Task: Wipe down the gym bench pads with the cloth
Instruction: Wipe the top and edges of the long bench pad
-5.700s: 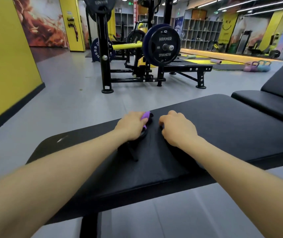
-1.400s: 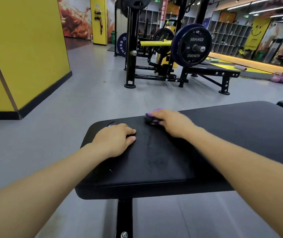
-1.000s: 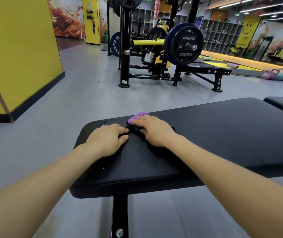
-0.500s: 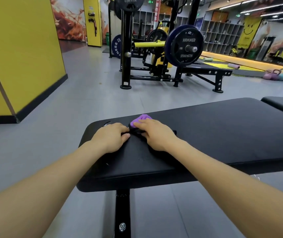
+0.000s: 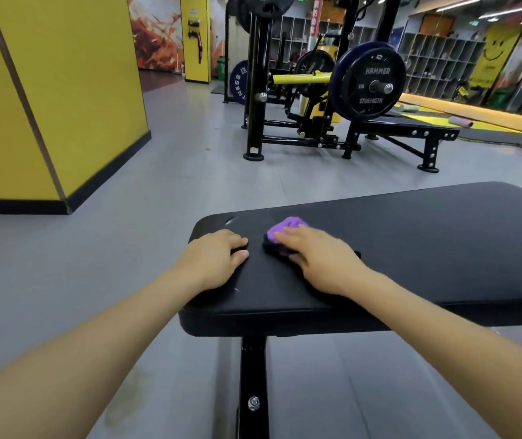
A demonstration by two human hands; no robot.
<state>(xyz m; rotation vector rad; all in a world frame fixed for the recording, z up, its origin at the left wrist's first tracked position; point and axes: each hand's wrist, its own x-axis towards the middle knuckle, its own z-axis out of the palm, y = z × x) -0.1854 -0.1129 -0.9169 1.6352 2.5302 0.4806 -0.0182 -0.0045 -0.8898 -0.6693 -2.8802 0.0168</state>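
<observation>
Head view: cloth [image 5: 286, 229], purple and dark, is sitting bunched near the left end of the bench pad [image 5: 427, 245], toward its far edge. Looks soft, light and floppy; likely bunching under drag, so best pressed flat from above with the palm, not pinched. Right hand [image 5: 318, 258] is lying over it, fingers fairly straight, pressing down, forearm reaching in from near right. Left hand [image 5: 215, 259] is resting on the pad just left of the cloth, fingers relaxed, holding nothing.
</observation>
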